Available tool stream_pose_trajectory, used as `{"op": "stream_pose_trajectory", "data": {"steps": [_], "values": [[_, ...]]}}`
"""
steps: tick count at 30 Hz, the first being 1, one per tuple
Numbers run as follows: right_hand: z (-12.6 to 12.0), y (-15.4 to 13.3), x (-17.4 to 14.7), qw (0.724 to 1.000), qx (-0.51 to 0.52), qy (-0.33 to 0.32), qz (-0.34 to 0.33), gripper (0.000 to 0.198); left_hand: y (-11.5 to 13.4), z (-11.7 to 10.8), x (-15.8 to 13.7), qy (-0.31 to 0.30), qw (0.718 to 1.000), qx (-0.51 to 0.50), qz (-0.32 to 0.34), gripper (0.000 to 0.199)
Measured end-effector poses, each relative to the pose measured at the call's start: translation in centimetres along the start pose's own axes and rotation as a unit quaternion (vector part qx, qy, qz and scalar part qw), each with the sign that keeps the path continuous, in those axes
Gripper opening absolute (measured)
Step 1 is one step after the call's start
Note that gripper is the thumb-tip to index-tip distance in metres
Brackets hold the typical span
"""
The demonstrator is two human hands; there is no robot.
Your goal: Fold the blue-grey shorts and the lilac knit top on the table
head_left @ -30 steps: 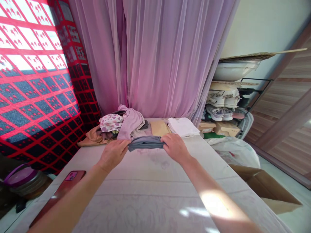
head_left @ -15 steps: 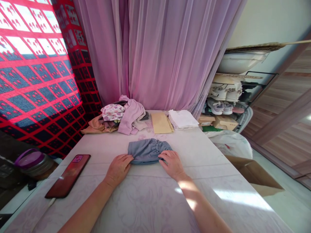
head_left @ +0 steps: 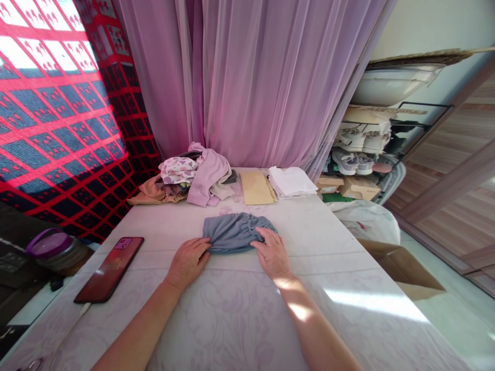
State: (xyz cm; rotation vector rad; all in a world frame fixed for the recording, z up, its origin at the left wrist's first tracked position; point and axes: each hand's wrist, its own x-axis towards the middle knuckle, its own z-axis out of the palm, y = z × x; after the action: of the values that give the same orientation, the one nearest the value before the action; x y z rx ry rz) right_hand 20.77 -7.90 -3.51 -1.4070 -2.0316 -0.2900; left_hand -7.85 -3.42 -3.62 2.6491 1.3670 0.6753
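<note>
A folded greyish-blue garment (head_left: 229, 233) lies flat on the bed-like surface in front of me. It looks like shorts, with a gathered waistband and a drawstring at its right end. My left hand (head_left: 190, 260) closes its fingertips on the lower left corner of the cloth. At the other end, my right hand (head_left: 274, 253) rests on the garment near the drawstring, thumb and fingers apart. Part of the waistband is hidden beneath those fingers.
A heap of clothes (head_left: 207, 178) lies at the back left. Beside it are a folded yellow cloth (head_left: 256, 188) and a white folded stack (head_left: 292, 181). A red phone (head_left: 110, 270) with a cable lies left. An open cardboard box (head_left: 402, 270) stands beyond the right edge.
My right hand has shifted slightly up over the drawstring and its fingers have spread. My left hand stays at the garment's left corner. The camera view has tilted a little.
</note>
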Motion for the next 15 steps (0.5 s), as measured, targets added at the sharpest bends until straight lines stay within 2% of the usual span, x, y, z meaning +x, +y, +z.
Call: {"op": "stream_pose_trajectory", "data": {"steps": [7, 12, 15], "values": [[0.4, 0.1, 0.5, 0.999, -0.019, -0.026, 0.023, 0.021, 0.1, 0.0, -0.1, 0.002, 1.0, 0.0, -0.004, 0.027], [-0.2, 0.2, 0.0, 1.0, -0.006, -0.009, 0.017, 0.019, 0.1, -0.1, -0.1, -0.002, 1.0, 0.007, -0.002, 0.026], [-0.4, 0.2, -0.5, 0.999, -0.002, -0.034, 0.025, 0.017, 0.3, -0.2, -0.1, -0.002, 1.0, 0.012, -0.005, 0.026]]}}
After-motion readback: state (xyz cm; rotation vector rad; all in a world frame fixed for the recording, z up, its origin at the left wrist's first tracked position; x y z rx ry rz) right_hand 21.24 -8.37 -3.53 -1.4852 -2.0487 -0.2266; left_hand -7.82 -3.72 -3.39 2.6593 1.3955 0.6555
